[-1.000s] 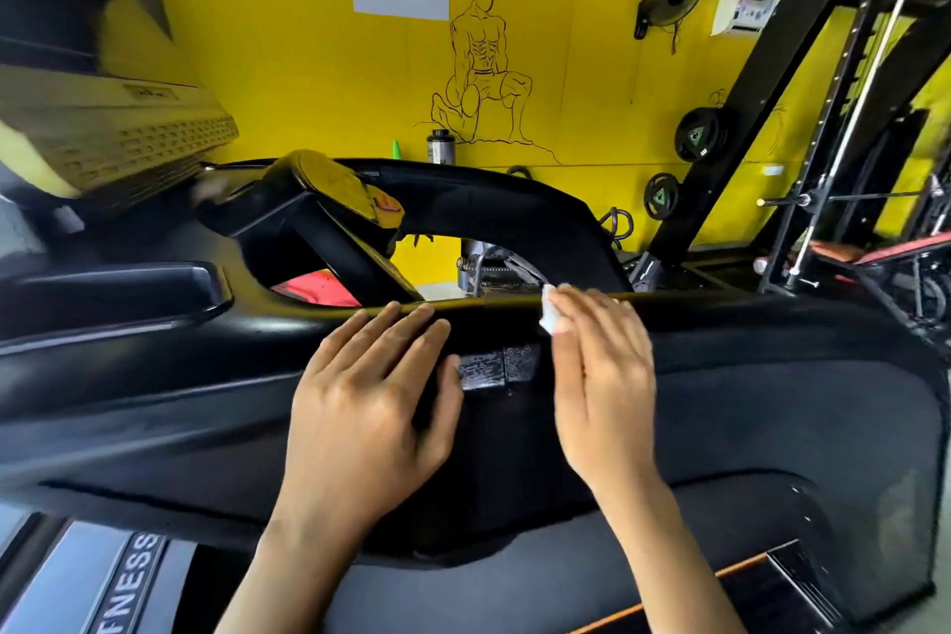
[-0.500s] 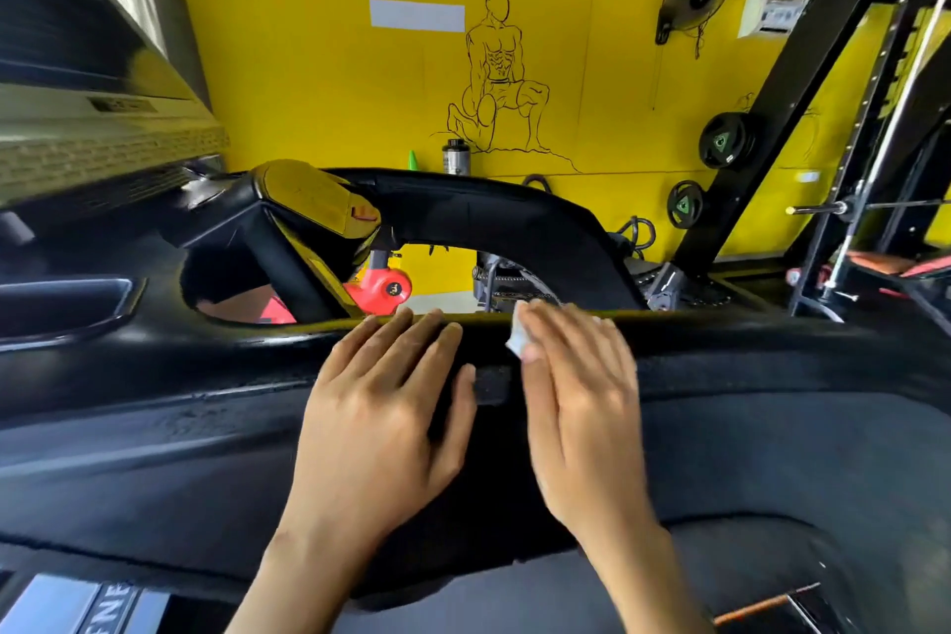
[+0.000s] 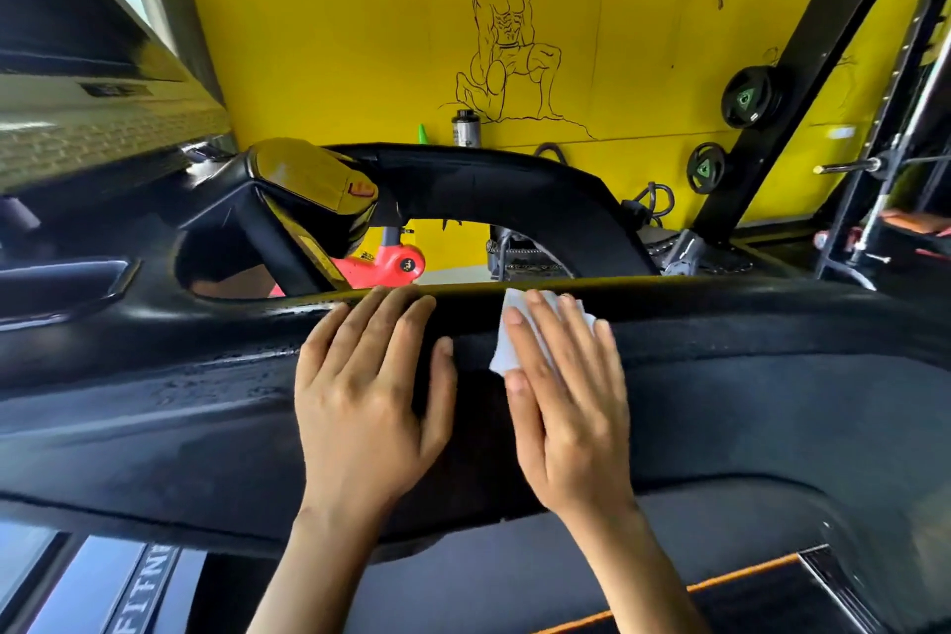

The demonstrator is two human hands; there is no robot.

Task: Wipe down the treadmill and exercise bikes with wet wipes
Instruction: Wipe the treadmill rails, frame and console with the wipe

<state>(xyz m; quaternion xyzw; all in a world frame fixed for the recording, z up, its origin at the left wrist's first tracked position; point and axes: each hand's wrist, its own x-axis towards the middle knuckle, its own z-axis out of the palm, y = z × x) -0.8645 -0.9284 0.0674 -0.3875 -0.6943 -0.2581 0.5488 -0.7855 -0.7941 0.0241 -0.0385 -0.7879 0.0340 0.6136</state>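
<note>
The right hand [image 3: 566,407] lies flat with its fingers straight and close together, pressing a white wet wipe [image 3: 500,354] against the black treadmill console [image 3: 746,407]. It pinches nothing, and the wipe shows only past the fingertips and beside the index finger. The wipe sits right at the console's upper edge, on the matte padded strip that runs off to the right of the hand. Just to the left of this hand, apart from it by a narrow gap, the left hand [image 3: 365,396] rests palm down on the same panel, fingers straight and thumb spread toward the wipe. Farther left of both hands the console surface shines with wet-looking streaks. Beyond the fingertips, through the opening under the curved black handlebar [image 3: 514,191], part of a red exercise bike [image 3: 386,268] shows. Behind it stands a yellow wall [image 3: 334,41] with a line drawing of a figure [image 3: 507,36], a small bottle [image 3: 465,129] and, up to the right, black weight plates [image 3: 746,98].
</note>
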